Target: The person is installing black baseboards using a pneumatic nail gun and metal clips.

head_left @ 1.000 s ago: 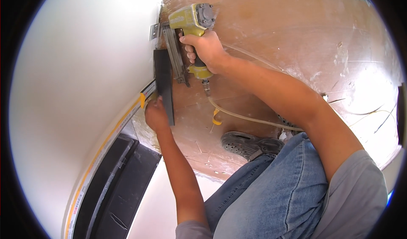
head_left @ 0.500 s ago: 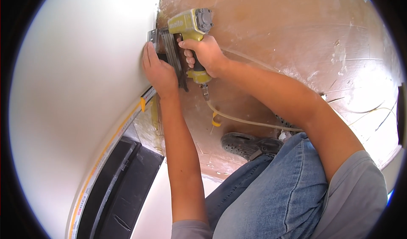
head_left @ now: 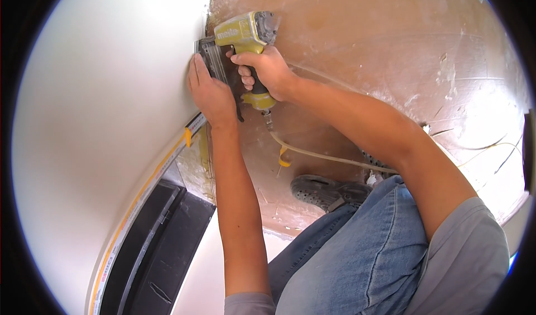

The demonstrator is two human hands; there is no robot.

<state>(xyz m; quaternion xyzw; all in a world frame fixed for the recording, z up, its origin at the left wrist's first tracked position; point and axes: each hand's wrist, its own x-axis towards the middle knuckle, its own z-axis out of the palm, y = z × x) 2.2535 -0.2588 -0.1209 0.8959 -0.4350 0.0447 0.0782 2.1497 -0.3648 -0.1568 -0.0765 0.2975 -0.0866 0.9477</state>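
My right hand (head_left: 265, 72) is wrapped around the black grip of a yellow-green pneumatic nail gun (head_left: 239, 31), with a finger at the trigger. The gun's nose meets the foot of the white wall (head_left: 111, 91), and its grey magazine slants down beside my left hand (head_left: 212, 94). That hand lies with fingers stretched out against the wall's lower edge, just below the nose. Under its wrist runs a narrow trim strip (head_left: 146, 176) with an orange stripe, bending along the wall base. My left thumb is hidden.
A pale air hose (head_left: 329, 160) trails from the gun's grip across the dusty brown floor (head_left: 357, 41). A yellow hook-like piece (head_left: 285, 157) lies near the hose, and another yellow piece (head_left: 188, 137) sits at the strip. Black panels (head_left: 162, 242) stand at lower left; my dark clog (head_left: 318, 191) is close by.
The nail gun has shifted slightly left in my right hand, its nose closer in against the wall base. My left hand stays nearly in place.
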